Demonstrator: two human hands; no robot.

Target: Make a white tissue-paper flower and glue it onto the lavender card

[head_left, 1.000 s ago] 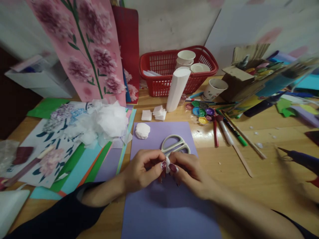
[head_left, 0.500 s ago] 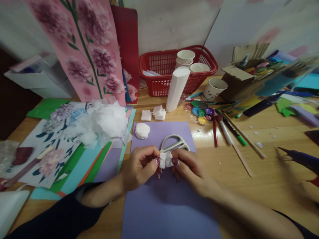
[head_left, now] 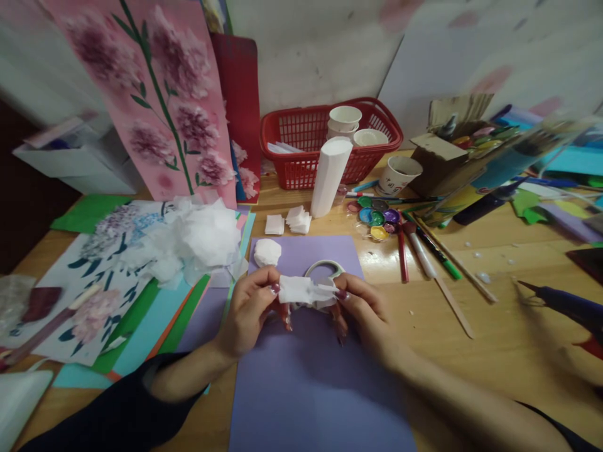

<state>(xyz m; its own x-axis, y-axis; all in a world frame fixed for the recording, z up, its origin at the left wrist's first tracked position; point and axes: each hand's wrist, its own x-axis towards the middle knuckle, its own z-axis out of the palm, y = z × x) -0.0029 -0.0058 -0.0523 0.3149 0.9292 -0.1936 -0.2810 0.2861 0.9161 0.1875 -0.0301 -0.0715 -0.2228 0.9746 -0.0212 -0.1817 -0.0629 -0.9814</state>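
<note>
white paper (head_left: 296,290), crinkled and thin, stretches between two bare hands above a purple sheet (head_left: 320,389) on a wooden table (head_left: 494,358). the left hand (head_left: 249,314) pinches the paper's left end between thumb and forefinger; the right hand (head_left: 370,311) pinches the right end in the same way. fingertips with dark, shiny nails show beneath the paper on both sides. dark sleeves cover part of each forearm.

just behind the paper, and partly hidden by it, scissors (head_left: 338,268) lie on the purple sheet, with a pale loop handle showing. a white lump (head_left: 267,252) sits near the sheet's far left corner. beyond that edge are two small stacks of white squares (head_left: 298,220), side by side, and a white roll (head_left: 331,177) standing upright in front of a red basket (head_left: 294,164) that holds paper cups.

to the left, a heap of tissue (head_left: 207,235) rests partly on a flower print (head_left: 94,314), with strips of coloured paper nearby. behind the heap stands a pink panel (head_left: 164,169) with flowers on it. to the right are small paint pots (head_left: 378,217), a brush (head_left: 424,254), a green-tipped marker (head_left: 447,265), a flat wooden stick (head_left: 453,307) and, near the right edge, a glue gun (head_left: 565,304).
</note>
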